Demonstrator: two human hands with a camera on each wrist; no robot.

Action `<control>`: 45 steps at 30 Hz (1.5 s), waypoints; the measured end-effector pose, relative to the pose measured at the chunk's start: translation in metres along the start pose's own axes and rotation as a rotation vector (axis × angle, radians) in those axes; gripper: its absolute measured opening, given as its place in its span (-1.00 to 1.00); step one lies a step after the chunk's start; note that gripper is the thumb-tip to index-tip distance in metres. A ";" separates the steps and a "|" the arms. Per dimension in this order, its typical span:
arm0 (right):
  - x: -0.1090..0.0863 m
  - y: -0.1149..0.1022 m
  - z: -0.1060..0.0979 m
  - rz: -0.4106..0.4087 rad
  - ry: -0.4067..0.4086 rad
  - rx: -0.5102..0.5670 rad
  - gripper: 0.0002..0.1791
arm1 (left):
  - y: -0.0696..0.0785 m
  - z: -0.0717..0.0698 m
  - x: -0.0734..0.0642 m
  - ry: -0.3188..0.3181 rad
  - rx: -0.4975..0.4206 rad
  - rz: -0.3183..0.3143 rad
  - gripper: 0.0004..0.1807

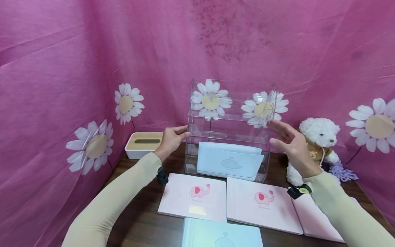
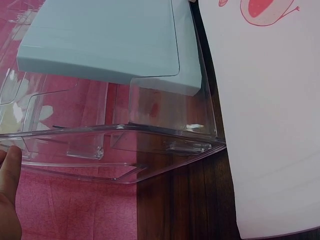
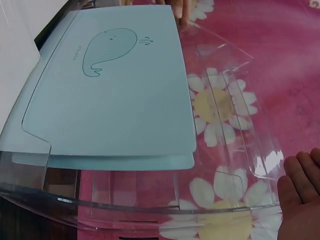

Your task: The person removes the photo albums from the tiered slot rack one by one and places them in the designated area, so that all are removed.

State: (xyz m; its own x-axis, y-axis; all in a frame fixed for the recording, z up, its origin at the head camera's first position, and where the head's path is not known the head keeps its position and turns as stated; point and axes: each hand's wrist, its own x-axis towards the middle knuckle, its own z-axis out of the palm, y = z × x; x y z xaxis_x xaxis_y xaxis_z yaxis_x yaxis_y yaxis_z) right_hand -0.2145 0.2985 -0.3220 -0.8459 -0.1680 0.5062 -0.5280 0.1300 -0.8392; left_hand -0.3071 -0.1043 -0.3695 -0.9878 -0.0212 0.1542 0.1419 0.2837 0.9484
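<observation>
A clear plastic tiered rack [image 1: 226, 132] stands on the table, with light blue whale booklets [image 1: 231, 161] leaning in its lowest front compartment. The front one tilts to the right, and another shows behind it. My left hand [image 1: 171, 140] touches the rack's left side with thumb and fingers extended. In the left wrist view, a finger [image 2: 10, 175] lies against the clear side panel. My right hand [image 1: 291, 145] is beside the rack's right side, fingers straight and holding nothing. The right wrist view shows the fingers [image 3: 300, 182] near the panel; contact is unclear.
Pink elephant booklets [image 1: 197, 197] lie in a row before the rack, the rightmost partly behind my right arm. A blue whale booklet [image 1: 222, 235] lies nearest me. A white tissue box [image 1: 135, 151] with wooden lid stands left; a white teddy bear [image 1: 319, 132] sits right. Pink curtain surrounds the table.
</observation>
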 end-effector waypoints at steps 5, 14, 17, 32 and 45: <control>0.008 0.009 0.009 -0.009 -0.028 -0.094 -0.36 | 0.000 0.001 0.000 0.003 -0.001 0.011 -0.59; 0.011 0.031 0.023 0.045 -0.126 -0.267 -0.33 | 0.003 0.002 -0.002 -0.006 0.007 -0.019 -0.58; 0.009 0.038 0.025 0.049 -0.153 -0.314 -0.35 | 0.003 0.003 -0.002 -0.002 0.013 -0.018 -0.59; 0.003 0.055 0.031 0.067 -0.152 -0.343 -0.40 | 0.003 0.004 0.000 0.019 0.019 0.011 -0.59; 0.003 0.058 0.045 0.076 -0.119 -0.350 -0.39 | 0.003 0.001 -0.002 0.020 0.020 -0.012 -0.60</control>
State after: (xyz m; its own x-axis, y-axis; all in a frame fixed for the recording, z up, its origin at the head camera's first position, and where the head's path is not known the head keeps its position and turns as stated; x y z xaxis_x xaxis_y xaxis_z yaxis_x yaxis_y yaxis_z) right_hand -0.2438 0.2617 -0.3782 -0.8800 -0.2545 0.4009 -0.4749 0.4691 -0.7446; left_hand -0.3046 -0.1021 -0.3678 -0.9880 -0.0433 0.1484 0.1287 0.3021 0.9445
